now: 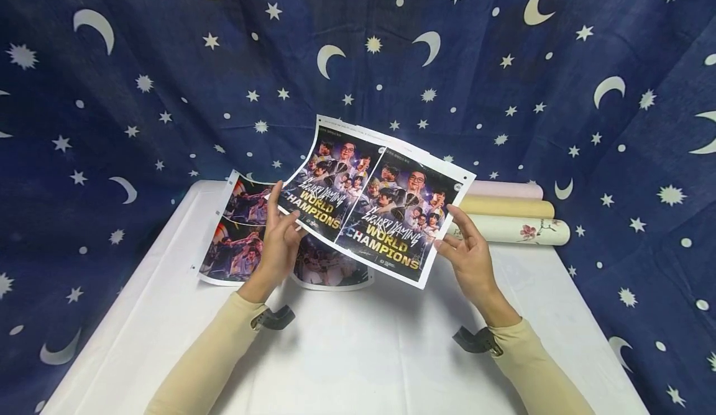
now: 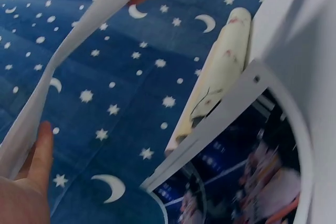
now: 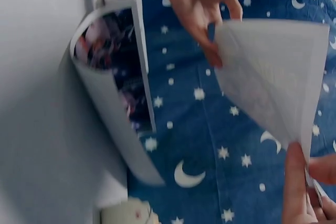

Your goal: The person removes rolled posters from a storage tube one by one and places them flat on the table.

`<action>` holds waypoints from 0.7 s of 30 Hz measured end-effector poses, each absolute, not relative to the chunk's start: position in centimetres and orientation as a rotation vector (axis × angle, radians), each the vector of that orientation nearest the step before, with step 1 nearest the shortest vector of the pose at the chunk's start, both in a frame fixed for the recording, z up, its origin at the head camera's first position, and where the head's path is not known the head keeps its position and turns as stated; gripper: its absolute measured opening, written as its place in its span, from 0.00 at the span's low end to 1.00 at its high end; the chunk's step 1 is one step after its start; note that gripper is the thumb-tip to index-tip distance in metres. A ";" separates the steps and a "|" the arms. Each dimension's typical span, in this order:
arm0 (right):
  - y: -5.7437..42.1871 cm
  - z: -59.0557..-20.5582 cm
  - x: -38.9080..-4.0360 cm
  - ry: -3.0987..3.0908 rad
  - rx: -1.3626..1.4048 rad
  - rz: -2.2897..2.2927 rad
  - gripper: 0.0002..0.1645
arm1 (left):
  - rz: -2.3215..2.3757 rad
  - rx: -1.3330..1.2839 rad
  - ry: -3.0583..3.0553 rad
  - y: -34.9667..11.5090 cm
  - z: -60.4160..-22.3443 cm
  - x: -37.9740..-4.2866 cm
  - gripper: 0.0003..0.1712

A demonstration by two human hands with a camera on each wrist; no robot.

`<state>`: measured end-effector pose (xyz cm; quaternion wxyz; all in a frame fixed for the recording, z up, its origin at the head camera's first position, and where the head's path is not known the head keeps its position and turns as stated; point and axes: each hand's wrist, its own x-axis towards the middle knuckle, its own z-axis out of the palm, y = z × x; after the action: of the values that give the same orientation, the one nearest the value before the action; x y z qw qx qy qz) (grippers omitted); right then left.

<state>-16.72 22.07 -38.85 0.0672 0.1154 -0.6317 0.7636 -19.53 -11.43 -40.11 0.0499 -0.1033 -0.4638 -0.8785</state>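
Note:
A glossy printed sheet (image 1: pixel 358 216) with two matching "World Champions" pictures side by side is held up, tilted, above the table. My left hand (image 1: pixel 279 241) pinches its left edge between thumb and fingers. At the other edge, my right hand (image 1: pixel 470 259) grips the lower right part the same way. The right wrist view shows the sheet's pale back (image 3: pixel 273 77), bowed between both hands. Below and behind it lie printed sheets with curled edges: one (image 1: pixel 237 247) shows at the left, and another picture (image 1: pixel 332 269) is partly hidden by the held sheet.
Three rolls lie at the table's back right: a pink roll (image 1: pixel 509 189), a yellow roll (image 1: pixel 514 207) and a cream flowered roll (image 1: pixel 545 231). A white cloth (image 1: pixel 358 353) covers the table. Behind hangs a blue curtain (image 1: pixel 358 5) with moons and stars.

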 end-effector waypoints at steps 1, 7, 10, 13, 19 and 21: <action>22.6 -38.9 -16.6 -1.917 0.367 2.296 0.45 | -2.682 -0.320 -1.396 -11.7 -40.1 -19.7 0.39; 25.3 -38.8 -16.3 -1.960 0.464 2.301 0.44 | -2.688 -0.387 -1.427 -13.3 -40.2 -20.4 0.33; 26.6 -38.7 -16.2 -2.007 0.503 2.294 0.44 | -2.714 -0.427 -1.473 -14.0 -40.5 -20.6 0.31; 27.9 -38.7 -16.0 -2.095 0.519 2.264 0.44 | -2.739 -0.429 -1.582 -14.6 -40.8 -20.7 0.30; 30.3 -39.0 -15.6 -2.291 0.532 2.202 0.44 | -2.515 -0.369 -2.128 -14.8 -41.5 -20.8 0.32; 31.0 -39.1 -15.5 -2.312 0.559 2.211 0.45 | -2.385 -0.401 -2.299 -14.6 -41.7 -20.7 0.35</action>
<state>-15.54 30.97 -39.08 -0.0527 0.1718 -0.7110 0.6798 -20.72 -14.63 -41.68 -0.0977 -0.1197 -0.6857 -0.7113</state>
